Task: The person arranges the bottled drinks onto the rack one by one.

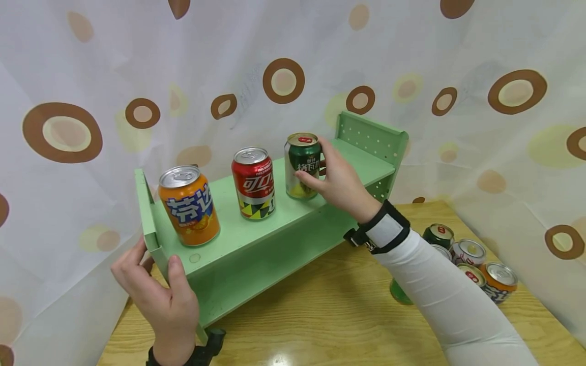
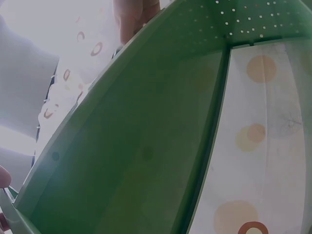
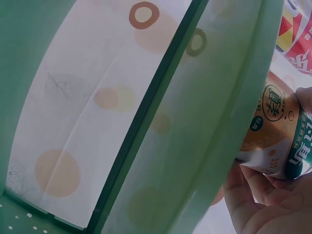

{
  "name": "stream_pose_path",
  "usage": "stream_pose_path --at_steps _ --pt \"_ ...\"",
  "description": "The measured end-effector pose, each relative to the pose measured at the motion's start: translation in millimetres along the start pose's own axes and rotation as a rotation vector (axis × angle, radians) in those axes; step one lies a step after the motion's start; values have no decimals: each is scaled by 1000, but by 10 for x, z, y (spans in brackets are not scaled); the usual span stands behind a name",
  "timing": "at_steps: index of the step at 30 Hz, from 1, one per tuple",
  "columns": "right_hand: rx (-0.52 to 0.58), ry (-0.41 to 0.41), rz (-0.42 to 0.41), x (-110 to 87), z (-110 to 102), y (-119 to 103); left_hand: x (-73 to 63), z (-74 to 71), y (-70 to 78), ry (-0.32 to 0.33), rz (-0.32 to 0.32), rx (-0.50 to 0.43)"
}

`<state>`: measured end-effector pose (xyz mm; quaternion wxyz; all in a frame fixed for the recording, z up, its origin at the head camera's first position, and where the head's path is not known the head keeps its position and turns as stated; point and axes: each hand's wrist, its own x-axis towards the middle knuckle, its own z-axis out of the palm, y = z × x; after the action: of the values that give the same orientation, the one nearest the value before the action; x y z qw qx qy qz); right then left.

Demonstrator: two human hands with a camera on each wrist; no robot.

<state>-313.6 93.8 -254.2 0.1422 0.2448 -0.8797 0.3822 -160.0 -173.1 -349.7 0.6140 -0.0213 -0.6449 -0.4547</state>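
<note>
A two-tier green metal shelf (image 1: 220, 287) stands on the table. At its left end, my left hand (image 1: 162, 300) grips the side panel, with the thumb on the front and the fingers behind. My right hand (image 1: 345, 185) holds a green and white drink can (image 1: 303, 168) upright at the top tier, thumb across its front. The right wrist view shows the can's label (image 3: 273, 114) just beyond the shelf's edge, fingers beneath its side. To the left on the top tier stand a red cola can (image 1: 254, 185) and an orange soda can (image 1: 189, 208).
On the wooden table (image 1: 316, 300), several more cans stand at the right, among them an orange can (image 1: 500, 279) and a dark green can (image 1: 438, 234). A green object (image 1: 400, 292) is partly hidden by my right sleeve. A patterned curtain (image 1: 311, 46) hangs behind the shelf.
</note>
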Motion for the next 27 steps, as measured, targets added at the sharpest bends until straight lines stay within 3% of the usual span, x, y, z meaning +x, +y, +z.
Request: stream_pose_path --at_steps 14,27 --pt "15 30 23 -13 54 -23 5 -1 -5 -1 7 0" --pt "58 78 41 -231 75 75 9 -40 -11 -26 0 23"
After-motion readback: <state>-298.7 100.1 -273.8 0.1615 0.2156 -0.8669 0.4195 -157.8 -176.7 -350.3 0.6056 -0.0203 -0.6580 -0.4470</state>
